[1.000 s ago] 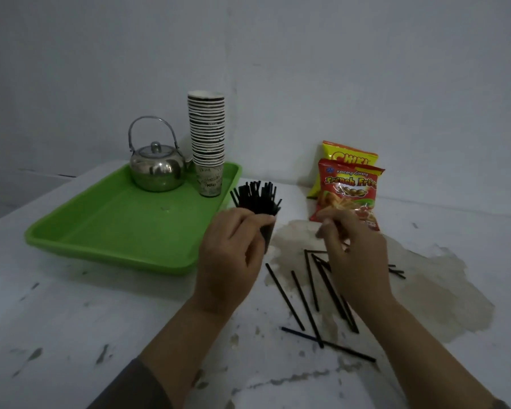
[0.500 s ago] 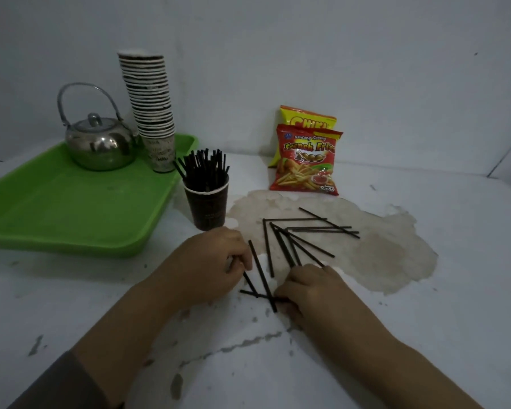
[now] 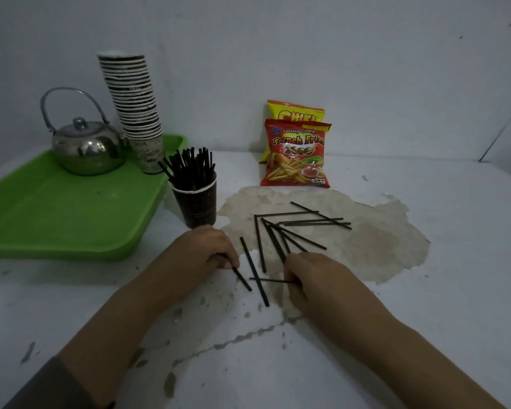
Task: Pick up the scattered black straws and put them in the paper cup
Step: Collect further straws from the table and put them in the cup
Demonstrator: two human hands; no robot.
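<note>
Your left hand [image 3: 202, 255]: fingers pinch one thin black straw [image 3: 242, 279] | your right hand [image 3: 316, 278]: fingers pinch another flat-lying black straw [image 3: 270, 280] | dark paper cup [image 3: 196, 202]: upright, full of straws

A kettle [image 3: 87, 149] and cup stack [image 3: 133, 110] sit on the green tray [image 3: 56, 219]; two snack bags [image 3: 297, 152] stand right of it.

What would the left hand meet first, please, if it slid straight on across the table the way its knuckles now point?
Probably the long loose black straw lying just beyond the left hand, which already pinches a shorter-looking straw. The paper cup stands off that line, further back, though depth is hard to judge here.
</note>
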